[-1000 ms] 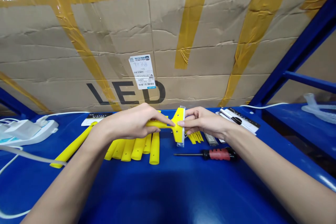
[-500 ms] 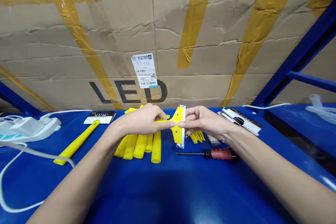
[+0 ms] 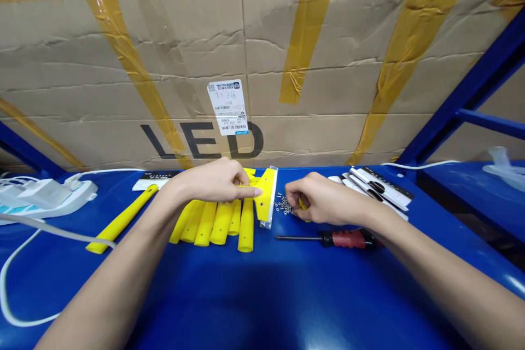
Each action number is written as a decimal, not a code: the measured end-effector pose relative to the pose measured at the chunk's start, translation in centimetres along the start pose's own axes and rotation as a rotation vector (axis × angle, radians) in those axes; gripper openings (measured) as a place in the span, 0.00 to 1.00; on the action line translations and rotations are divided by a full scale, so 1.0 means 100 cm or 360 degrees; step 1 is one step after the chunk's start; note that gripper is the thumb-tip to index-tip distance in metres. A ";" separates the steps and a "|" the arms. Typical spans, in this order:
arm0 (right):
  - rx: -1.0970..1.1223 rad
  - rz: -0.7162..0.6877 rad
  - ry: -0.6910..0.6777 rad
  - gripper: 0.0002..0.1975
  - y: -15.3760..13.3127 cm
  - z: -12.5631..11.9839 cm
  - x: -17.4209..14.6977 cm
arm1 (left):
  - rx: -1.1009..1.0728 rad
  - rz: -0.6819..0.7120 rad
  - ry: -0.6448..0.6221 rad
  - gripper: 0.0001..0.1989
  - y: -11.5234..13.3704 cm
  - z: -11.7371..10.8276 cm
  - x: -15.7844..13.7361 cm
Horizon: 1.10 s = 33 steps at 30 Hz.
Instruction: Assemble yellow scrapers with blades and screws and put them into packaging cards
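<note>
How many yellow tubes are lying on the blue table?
7 that I see: a lone tube on the left, by the power strip, and six side by side, partly covered by the left hand. More may be hidden under it.

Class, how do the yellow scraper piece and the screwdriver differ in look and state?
The scraper piece is held in the left hand, while the screwdriver lies on the blue table. The scraper piece is yellow, flat and flared, with a pale strip along one edge; the screwdriver is long and slim, with a red and black handle.
</note>
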State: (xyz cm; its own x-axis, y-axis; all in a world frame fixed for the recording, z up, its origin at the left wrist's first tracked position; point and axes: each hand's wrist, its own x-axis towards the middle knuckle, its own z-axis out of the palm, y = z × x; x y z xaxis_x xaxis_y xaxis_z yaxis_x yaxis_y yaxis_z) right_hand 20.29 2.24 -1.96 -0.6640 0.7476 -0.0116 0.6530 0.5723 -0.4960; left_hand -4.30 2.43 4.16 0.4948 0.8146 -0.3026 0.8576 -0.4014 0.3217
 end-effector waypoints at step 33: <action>-0.0284 0.0020 -0.0009 0.07 0.000 0.008 0.002 | 0.0056 0.0026 -0.0051 0.23 0.004 0.003 -0.001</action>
State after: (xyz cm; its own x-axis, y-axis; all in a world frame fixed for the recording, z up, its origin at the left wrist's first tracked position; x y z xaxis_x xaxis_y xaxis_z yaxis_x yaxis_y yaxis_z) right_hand 19.89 2.08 -2.67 -0.6572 0.7534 -0.0222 0.7152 0.6140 -0.3338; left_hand -3.96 2.05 4.10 0.5128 0.7941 -0.3262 0.8533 -0.4298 0.2950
